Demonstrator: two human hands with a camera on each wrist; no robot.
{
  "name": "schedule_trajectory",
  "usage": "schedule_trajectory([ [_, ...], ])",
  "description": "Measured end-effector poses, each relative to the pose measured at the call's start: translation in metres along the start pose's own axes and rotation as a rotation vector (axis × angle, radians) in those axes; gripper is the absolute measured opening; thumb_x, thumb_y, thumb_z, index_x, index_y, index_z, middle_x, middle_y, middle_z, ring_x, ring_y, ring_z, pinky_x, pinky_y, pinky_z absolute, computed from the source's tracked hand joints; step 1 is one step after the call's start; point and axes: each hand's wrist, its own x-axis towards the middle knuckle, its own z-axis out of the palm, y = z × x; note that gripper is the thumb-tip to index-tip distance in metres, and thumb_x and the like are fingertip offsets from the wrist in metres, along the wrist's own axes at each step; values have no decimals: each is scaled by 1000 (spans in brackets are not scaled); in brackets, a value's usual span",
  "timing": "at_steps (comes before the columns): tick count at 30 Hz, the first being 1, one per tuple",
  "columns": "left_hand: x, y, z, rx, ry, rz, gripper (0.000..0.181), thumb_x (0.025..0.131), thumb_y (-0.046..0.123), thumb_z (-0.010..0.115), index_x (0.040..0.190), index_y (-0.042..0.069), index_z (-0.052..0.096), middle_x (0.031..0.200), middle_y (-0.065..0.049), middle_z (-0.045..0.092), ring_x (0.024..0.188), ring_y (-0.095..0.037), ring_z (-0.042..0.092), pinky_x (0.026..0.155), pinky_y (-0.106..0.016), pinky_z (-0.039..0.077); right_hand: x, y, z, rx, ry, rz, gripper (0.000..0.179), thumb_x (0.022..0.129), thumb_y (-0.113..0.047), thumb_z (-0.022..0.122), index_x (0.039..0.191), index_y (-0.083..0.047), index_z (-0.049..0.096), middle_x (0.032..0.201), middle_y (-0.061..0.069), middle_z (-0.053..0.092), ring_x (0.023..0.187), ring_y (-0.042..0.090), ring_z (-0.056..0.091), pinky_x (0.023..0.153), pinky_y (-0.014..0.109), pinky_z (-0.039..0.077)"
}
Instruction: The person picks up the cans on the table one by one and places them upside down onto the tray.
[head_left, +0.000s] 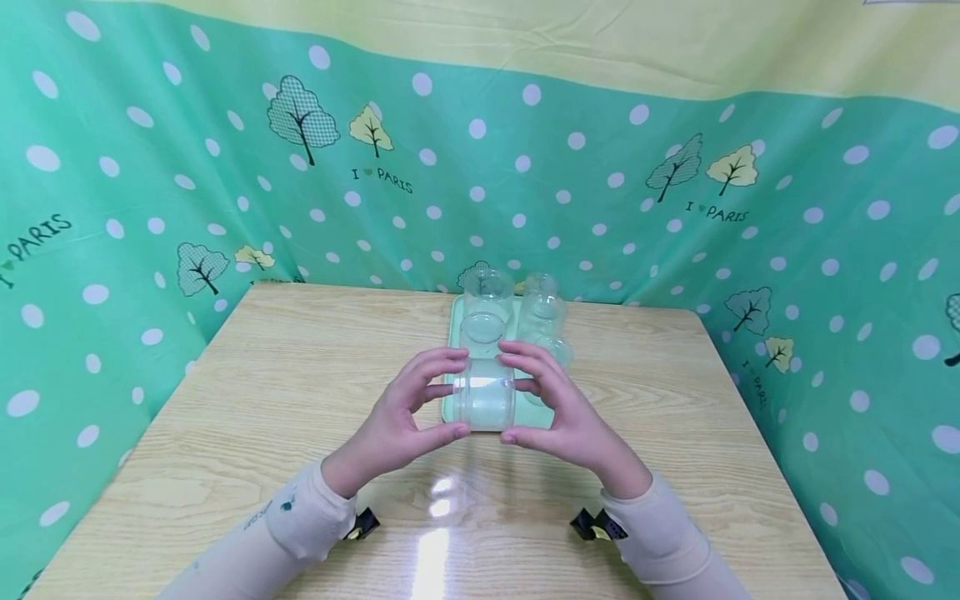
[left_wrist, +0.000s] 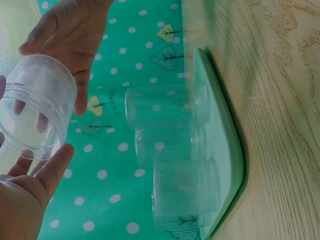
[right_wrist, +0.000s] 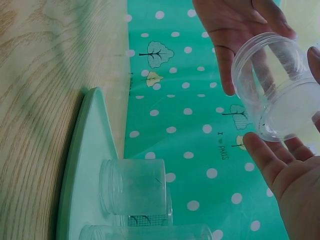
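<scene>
Between both hands is a clear plastic jar (head_left: 486, 396), lying on its side in the air with its ridged mouth to the left and its base to the right. My left hand (head_left: 401, 417) grips the mouth end, thumb below and fingers above. At the base end, my right hand (head_left: 558, 408) holds it the same way. The right wrist view shows the jar's wall (right_wrist: 260, 95) with nothing visible inside. Behind it, a pale green tray (left_wrist: 232, 150) carries several more clear jars (left_wrist: 182, 187), standing with their threaded rims down.
The tray lies on a light wood-grain table (head_left: 315, 375), towards its back edge. A green dotted curtain (head_left: 420, 200) hangs behind the table and along both sides. Dark wrist straps (head_left: 363, 525) show under the light sleeves (head_left: 300, 533).
</scene>
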Motion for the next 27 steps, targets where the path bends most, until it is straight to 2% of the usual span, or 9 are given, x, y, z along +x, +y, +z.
schedule_trajectory([
  [3, 0, 1, 0, 2, 2, -1, 69, 81, -5, 83, 141, 6, 51, 152, -15, 44, 141, -29, 46, 104, -42, 55, 0, 0, 0, 9, -7, -12, 89, 78, 4, 86, 153, -6, 39, 163, 12, 28, 149, 29, 33, 113, 36, 48],
  [13, 0, 3, 0, 4, 4, -5, 69, 81, -5, 83, 141, 6, 51, 152, -17, 44, 141, -30, 46, 104, -41, 55, 1, 0, 1, 18, -15, -24, 90, 78, 4, 87, 153, -3, 38, 163, 15, 28, 149, 30, 33, 113, 37, 47],
  [21, 0, 3, 0, -2, -2, -10, 69, 81, -5, 83, 141, 5, 51, 150, -24, 43, 140, -32, 46, 104, -41, 55, 1, 1, 1, 12, -4, -32, 87, 77, 4, 87, 150, 1, 40, 159, 14, 34, 146, 29, 37, 112, 37, 49],
  [27, 0, 4, 1, -3, -1, -14, 69, 81, -5, 83, 141, 5, 51, 152, -18, 44, 140, -33, 46, 104, -41, 55, 0, 3, 2, 5, 3, -53, 89, 74, 7, 88, 149, 5, 40, 157, 19, 35, 145, 27, 37, 111, 35, 49],
])
